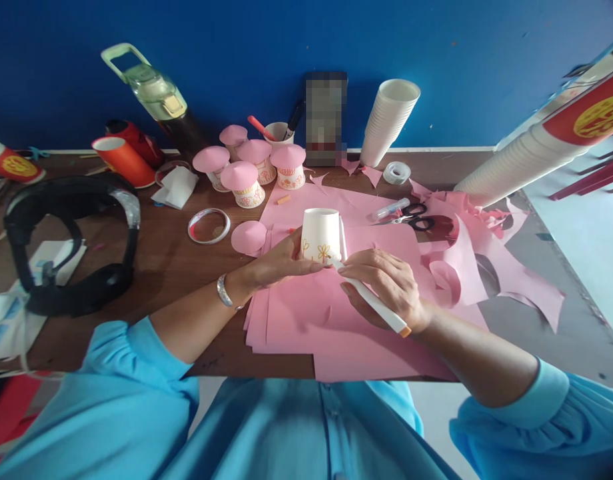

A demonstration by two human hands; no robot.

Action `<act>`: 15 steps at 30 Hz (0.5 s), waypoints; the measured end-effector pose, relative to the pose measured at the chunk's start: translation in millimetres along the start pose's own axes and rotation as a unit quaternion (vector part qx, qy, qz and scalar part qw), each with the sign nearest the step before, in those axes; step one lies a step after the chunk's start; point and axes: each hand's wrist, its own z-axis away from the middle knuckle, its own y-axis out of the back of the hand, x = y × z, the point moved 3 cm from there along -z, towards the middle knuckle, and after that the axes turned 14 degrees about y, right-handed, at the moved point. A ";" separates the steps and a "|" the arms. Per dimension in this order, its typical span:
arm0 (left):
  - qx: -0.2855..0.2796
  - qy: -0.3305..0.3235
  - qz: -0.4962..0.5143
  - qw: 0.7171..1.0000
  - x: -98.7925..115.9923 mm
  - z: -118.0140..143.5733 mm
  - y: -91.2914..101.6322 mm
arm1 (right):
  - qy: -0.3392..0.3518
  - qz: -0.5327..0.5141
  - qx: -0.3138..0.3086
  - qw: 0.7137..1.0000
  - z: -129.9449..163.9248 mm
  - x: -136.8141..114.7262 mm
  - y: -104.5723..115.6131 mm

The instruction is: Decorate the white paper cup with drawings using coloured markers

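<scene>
While the left hand [285,259] is gripping the upside-down paper cup [320,232] at dial centre, the right hand [392,280] is clutching a marker [379,307] at four o'clock; cup's looking light, thin-walled, easily dented, probably favouring gentle rim holds.

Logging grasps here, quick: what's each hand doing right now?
Left hand: closed, holding the paper cup.
Right hand: closed, holding the white pen.
</scene>
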 end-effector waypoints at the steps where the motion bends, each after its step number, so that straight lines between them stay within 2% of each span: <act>1: 0.001 0.001 -0.002 1.000 -0.4 0.0 0.2 | 0.001 0.000 0.000 1.000 -0.1 0.0 -0.2; 15: 0.003 -0.006 -0.010 1.000 2.8 0.9 -1.9 | -0.007 -0.001 -0.005 1.000 0.7 -0.1 -1.5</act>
